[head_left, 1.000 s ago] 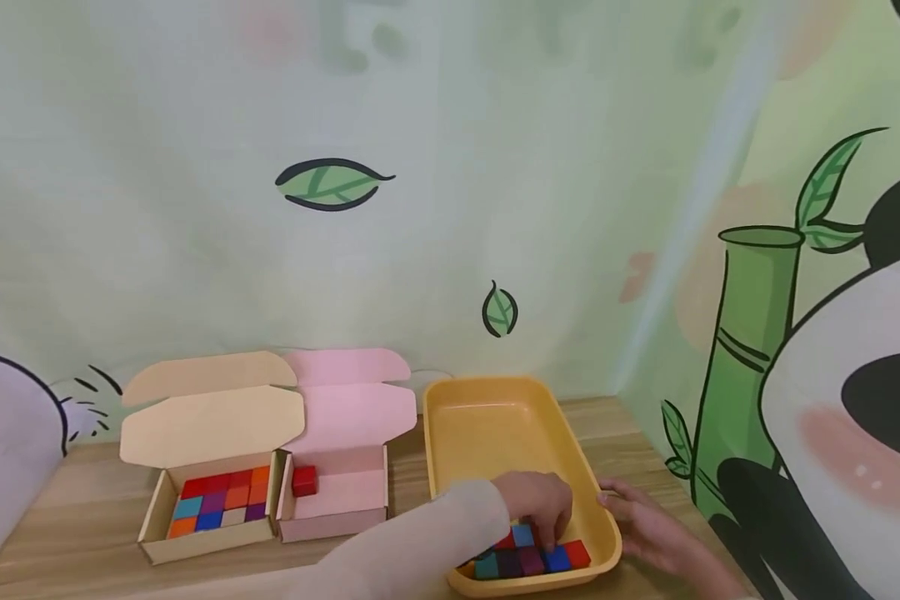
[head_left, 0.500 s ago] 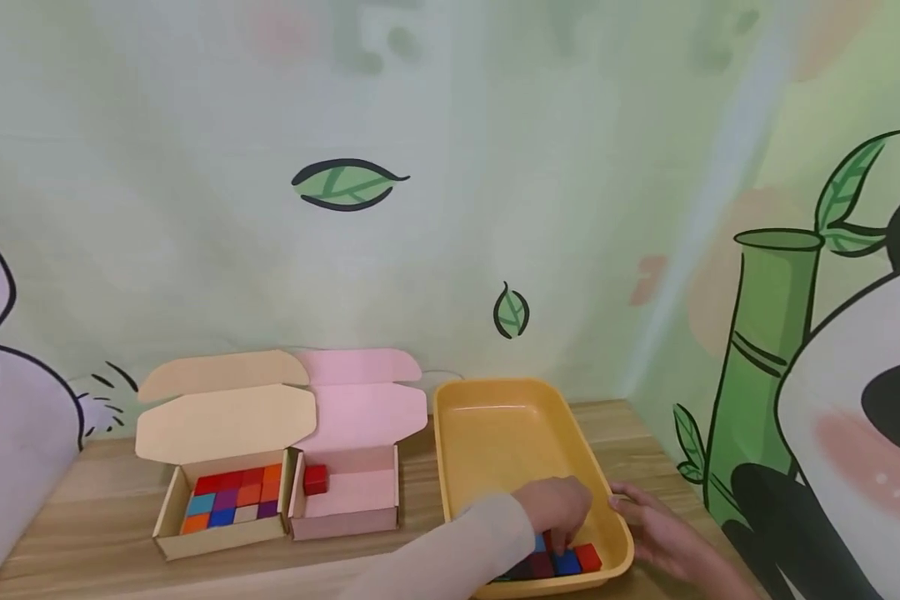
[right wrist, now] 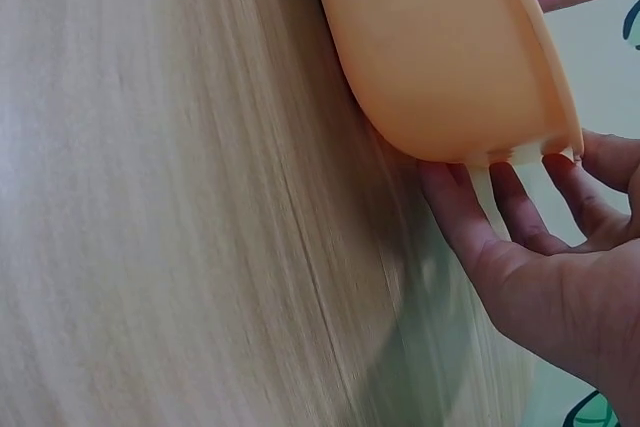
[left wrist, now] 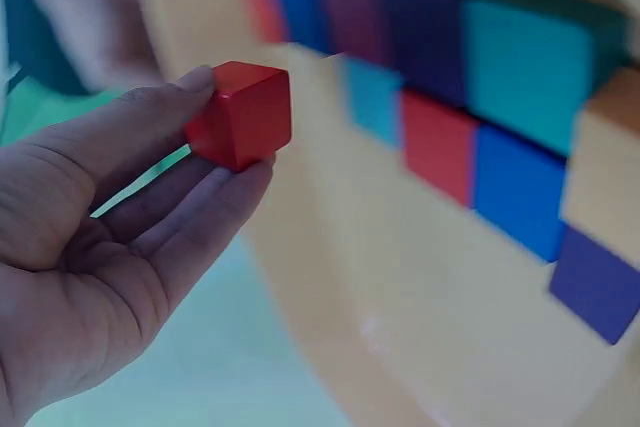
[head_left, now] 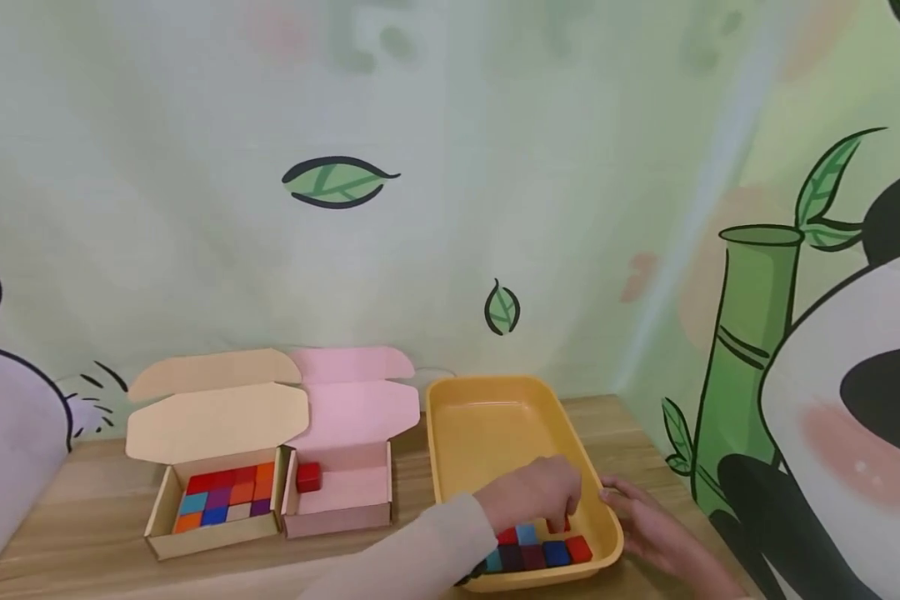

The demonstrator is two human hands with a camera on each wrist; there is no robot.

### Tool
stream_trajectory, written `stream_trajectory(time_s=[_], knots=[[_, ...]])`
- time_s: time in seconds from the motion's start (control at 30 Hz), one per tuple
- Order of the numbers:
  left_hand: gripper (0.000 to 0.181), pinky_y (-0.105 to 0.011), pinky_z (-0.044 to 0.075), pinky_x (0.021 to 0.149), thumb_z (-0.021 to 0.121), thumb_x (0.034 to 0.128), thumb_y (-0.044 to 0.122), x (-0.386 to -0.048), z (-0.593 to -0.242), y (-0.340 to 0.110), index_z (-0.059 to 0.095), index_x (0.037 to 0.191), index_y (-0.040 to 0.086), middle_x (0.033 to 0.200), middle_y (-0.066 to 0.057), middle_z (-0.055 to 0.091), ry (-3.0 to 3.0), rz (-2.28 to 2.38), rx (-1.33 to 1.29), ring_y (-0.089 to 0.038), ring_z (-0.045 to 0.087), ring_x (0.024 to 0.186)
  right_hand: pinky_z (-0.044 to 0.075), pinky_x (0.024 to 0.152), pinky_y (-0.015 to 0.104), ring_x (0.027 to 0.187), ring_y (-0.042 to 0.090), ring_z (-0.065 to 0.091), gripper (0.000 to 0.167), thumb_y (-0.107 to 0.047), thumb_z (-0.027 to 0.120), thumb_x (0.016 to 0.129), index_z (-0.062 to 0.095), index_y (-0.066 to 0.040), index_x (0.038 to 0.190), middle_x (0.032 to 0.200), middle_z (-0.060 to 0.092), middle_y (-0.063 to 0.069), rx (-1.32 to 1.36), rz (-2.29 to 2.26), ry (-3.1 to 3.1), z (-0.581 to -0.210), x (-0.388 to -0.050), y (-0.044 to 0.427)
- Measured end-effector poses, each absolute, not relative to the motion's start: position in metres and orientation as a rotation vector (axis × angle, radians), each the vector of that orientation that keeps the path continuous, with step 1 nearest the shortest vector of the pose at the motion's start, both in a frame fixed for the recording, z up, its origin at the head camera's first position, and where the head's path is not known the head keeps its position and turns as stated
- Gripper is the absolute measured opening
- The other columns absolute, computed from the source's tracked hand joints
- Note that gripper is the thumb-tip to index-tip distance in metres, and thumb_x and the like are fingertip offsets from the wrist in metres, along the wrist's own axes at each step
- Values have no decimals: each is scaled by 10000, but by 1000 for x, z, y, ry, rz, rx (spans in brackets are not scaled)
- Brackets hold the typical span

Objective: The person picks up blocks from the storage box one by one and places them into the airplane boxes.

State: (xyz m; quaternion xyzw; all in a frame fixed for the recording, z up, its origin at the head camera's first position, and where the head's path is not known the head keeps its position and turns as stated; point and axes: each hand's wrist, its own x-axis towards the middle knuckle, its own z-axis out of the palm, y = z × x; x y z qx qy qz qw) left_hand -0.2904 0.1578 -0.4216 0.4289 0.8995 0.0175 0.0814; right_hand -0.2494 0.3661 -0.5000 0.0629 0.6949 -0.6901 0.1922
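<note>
My left hand reaches into the yellow tray and pinches a red cube between thumb and fingertips. In the left wrist view that cube is held apart from the others. Rows of coloured cubes, among them a teal cube and a blue cube, sit at the tray's near end. The sleeve hides some of them in the head view. My right hand holds the tray's right side, thumb at the rim and fingers against the outer wall.
Left of the tray stands an open pink box with one red cube in its back left corner. Beside it, an open tan box holds rows of cubes. Their lids lean back toward the printed wall cloth.
My left hand has risen slightly from the cubes with the red cube in its fingers. The right hand keeps its hold on the tray. The head view has shifted a little.
</note>
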Motion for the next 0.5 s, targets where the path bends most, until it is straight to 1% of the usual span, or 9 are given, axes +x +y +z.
stream_trajectory(time_s=[0.1, 0.2, 0.33, 0.5], knots=[[125, -141, 472, 623, 889, 788, 207, -292, -401, 144, 808, 882, 201, 801, 120, 688, 2704, 313, 1282, -30, 562, 704, 562, 907, 482, 1167, 266, 604, 542, -312, 543, 1055, 362, -28, 1480, 1399, 498, 189, 209, -1933, 1972, -498, -253, 364], [133, -122, 474, 656, 847, 839, 187, -293, -387, 132, 811, 965, 167, 842, 97, 709, 2677, 537, 1296, -21, 569, 727, 565, 904, 471, 1146, 262, 610, 528, -307, 542, 1056, 372, -34, 1475, 1397, 499, 190, 241, -1922, 1981, -497, -253, 362], [184, -110, 490, 689, 818, 864, 154, -294, -377, 121, 801, 1045, 130, 910, 66, 727, 2624, 763, 1285, -16, 591, 766, 570, 895, 463, 1115, 254, 618, 526, -299, 538, 1056, 371, -30, 1476, 1379, 515, 188, 260, -1922, 1979, -497, -251, 363], [192, -112, 503, 700, 813, 867, 132, -294, -374, 111, 796, 1056, 100, 941, 34, 742, 2605, 887, 1285, -21, 623, 779, 570, 887, 482, 1114, 263, 628, 558, -318, 563, 1044, 370, -33, 1483, 1379, 525, 197, 279, -1932, 1991, -499, -248, 364]])
